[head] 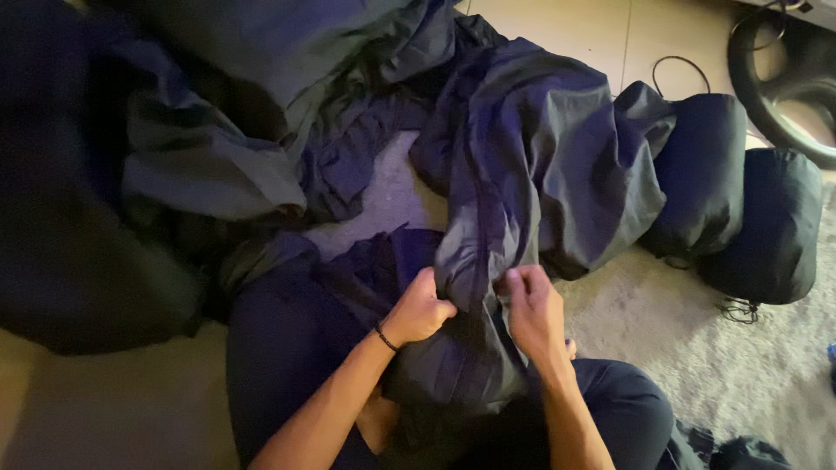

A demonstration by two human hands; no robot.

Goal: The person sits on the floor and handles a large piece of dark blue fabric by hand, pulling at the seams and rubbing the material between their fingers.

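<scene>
A large dark blue fabric (531,157), thin and crinkled like a sleeping bag or jacket shell, spreads from my lap up across the floor. My left hand (418,309) is clenched on a bunched fold of it, a thin dark band on the wrist. My right hand (533,309) grips the same fold just to the right, fingers pinched into the cloth. Both hands sit close together above my dark-trousered legs (627,409). The lower part of the fabric hangs down between my knees.
Two stuffed dark sacks (705,174) (775,226) lie on a pale carpet (697,348) at the right. More dark cloth (200,165) is heaped at the left and top. A black ring-shaped object (784,87) and a cable (675,65) rest on the tiled floor.
</scene>
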